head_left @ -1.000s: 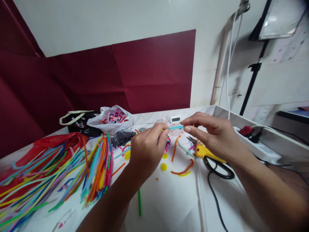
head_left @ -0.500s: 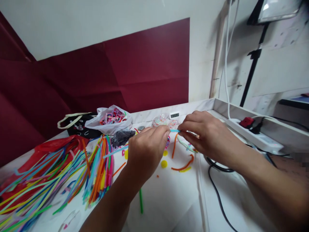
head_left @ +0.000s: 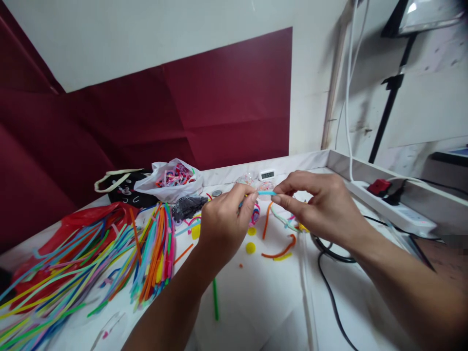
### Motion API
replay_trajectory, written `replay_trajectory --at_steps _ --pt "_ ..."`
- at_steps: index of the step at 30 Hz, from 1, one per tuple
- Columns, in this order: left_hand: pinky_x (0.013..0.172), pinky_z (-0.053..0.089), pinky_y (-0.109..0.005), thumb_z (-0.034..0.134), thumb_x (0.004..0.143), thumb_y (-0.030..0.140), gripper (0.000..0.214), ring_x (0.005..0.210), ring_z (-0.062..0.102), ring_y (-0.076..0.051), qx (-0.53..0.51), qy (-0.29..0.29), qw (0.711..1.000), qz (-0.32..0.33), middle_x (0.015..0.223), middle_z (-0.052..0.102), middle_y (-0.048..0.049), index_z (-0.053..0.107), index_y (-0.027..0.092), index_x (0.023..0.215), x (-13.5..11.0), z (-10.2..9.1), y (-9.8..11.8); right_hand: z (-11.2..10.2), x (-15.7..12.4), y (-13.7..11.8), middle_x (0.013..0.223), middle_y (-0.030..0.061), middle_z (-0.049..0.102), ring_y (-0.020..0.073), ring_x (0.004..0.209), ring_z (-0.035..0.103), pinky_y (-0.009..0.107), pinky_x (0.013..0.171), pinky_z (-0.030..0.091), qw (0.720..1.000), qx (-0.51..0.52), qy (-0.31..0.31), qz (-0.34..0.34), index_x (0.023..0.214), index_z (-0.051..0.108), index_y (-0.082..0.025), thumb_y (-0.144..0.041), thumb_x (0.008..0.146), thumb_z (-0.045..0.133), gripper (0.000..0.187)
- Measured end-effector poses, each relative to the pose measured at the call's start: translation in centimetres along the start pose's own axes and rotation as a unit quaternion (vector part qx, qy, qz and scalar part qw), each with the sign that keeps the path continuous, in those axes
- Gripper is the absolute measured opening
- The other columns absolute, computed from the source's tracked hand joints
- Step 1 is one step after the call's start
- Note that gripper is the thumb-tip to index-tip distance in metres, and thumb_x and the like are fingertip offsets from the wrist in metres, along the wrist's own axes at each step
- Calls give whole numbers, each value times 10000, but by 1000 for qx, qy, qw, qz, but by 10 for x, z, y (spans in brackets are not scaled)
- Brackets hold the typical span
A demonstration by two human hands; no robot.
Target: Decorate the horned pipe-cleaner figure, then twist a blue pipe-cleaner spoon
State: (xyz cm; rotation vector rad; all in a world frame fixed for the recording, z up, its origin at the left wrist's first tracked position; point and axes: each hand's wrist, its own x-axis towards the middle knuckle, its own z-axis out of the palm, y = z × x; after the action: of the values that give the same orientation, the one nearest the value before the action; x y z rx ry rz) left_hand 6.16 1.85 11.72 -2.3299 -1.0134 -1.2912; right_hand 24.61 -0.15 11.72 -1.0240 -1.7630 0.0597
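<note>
A light blue pipe cleaner [head_left: 267, 193] is stretched between my two hands above the table. My left hand [head_left: 228, 219] is closed round it, and a tail of the same blue shows to the left of the wrist. With thumb and forefinger my right hand [head_left: 316, 200] pinches its right end. Below the hands lie yellow round pieces [head_left: 250, 248], a curved orange pipe cleaner [head_left: 280, 251] and a straight orange piece [head_left: 267, 222]. A green pipe cleaner [head_left: 215, 300] lies nearer to me, beside my left forearm.
Many coloured pipe cleaners [head_left: 155, 258] spread over the left side, partly on a red plastic bag [head_left: 76, 229]. Behind them stand a white bag [head_left: 146, 185] of small colourful pieces and a black bag [head_left: 127, 192]. A small digital display [head_left: 266, 174], a power strip [head_left: 395, 209] and black cables [head_left: 331, 292] lie farther right.
My right fingers have shifted into a clearer thumb-and-forefinger pinch, with the hand opening into a rounder shape. The blue stretch between my hands looks slightly longer. The whole view has shifted slightly.
</note>
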Motion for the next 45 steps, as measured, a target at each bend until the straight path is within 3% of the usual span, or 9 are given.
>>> replay_trajectory --at_steps 5,14,23,26,30,35,40,45 --pt "512 383 -183 546 912 218 121 487 538 -61 -66 6 996 -60 641 663 49 605 179 813 0 2 3 13 0 0 701 -8 694 138 660 611 280 632 470 983 139 62 103 696 703 -208 -162 739 711 64" --pt "543 418 -195 531 913 234 116 508 572 -86 -135 10 985 -103 550 606 60 567 195 810 -3 11 3 32 -3 5 751 14 719 170 720 641 332 706 523 914 344 112 184 734 738 -231 -295 654 830 138" --pt "545 414 -194 515 923 219 117 492 546 -77 -149 1 985 -84 582 620 58 561 198 818 -6 18 7 46 -4 -4 672 -13 676 128 678 607 302 730 517 798 527 131 261 672 725 -220 -275 585 864 173" --pt "539 407 -190 514 921 210 105 487 538 -72 -135 5 988 -68 606 635 57 570 199 833 -6 18 4 50 -3 -5 671 -20 672 121 666 608 308 752 520 776 556 122 270 676 717 -222 -268 627 841 142" --pt "556 411 -189 523 914 206 100 509 550 -74 -110 -1 991 -70 624 641 51 585 195 837 -4 14 -1 50 -3 1 727 -7 703 132 696 631 325 783 529 800 530 87 269 733 737 -223 -290 636 842 158" --pt "545 394 -192 517 915 209 122 525 554 -79 -51 -4 998 -46 634 645 36 611 183 842 -2 8 -5 37 -1 15 910 31 745 181 834 671 352 795 546 878 422 26 224 930 753 -227 -313 603 866 356" --pt "561 393 -195 512 917 217 141 543 564 -81 -3 -14 1000 -25 643 652 36 626 184 842 -2 7 -6 17 2 17 878 27 715 168 791 651 340 748 523 974 205 21 89 928 745 -215 -281 753 765 189" --pt "577 377 -215 498 923 210 166 562 575 -91 46 -15 999 1 649 656 28 627 181 824 -4 7 -7 6 3 14 864 35 701 175 826 630 336 743 486 998 42 -10 -55 921 712 -209 -199 844 674 86"
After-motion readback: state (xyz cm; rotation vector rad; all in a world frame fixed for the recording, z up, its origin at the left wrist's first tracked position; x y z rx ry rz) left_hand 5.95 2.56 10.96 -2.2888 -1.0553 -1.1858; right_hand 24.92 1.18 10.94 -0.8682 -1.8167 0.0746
